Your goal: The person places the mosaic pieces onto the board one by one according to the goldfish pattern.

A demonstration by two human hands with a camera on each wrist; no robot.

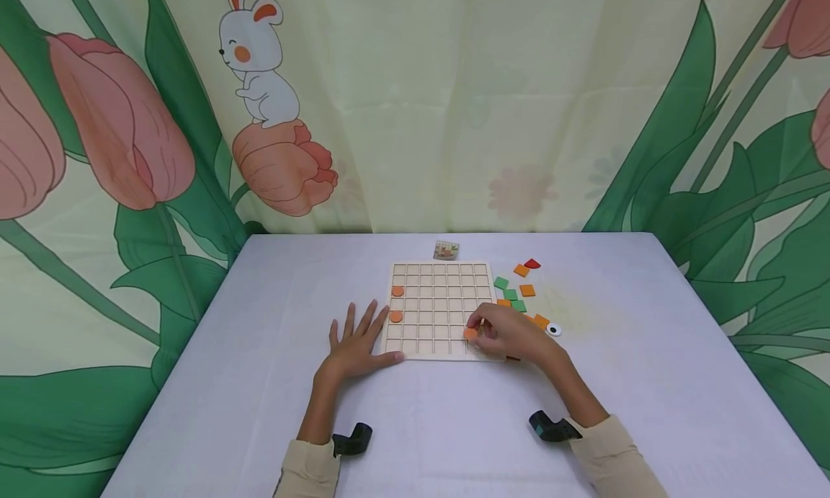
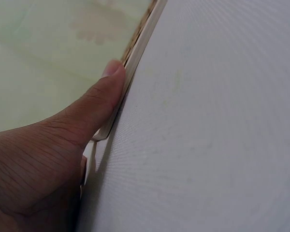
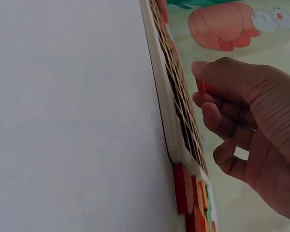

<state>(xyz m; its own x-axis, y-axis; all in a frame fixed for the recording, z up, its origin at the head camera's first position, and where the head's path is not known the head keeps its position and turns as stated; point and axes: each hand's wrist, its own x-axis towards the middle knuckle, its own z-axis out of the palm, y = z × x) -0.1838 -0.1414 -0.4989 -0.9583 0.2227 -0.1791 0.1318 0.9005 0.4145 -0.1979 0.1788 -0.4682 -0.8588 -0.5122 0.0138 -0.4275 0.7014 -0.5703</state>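
Tabletop (image 1: 454, 433): right hand (image 1: 514, 332) pinches near-level orange disc (image 1: 470, 334).

Left hand (image 1: 354, 352) at grid board (image 1: 437, 296) with 2 discs (image 1: 396, 316), right hand (image 1: 514, 331) pinching orange piece (image 1: 470, 334)

Tulip-print curtain (image 1: 415, 123) behind pale table (image 1: 305, 282)

Head view bright, shadows soft; wrist views dimmer, left showing moiré on tablecloth (image 2: 212, 96).
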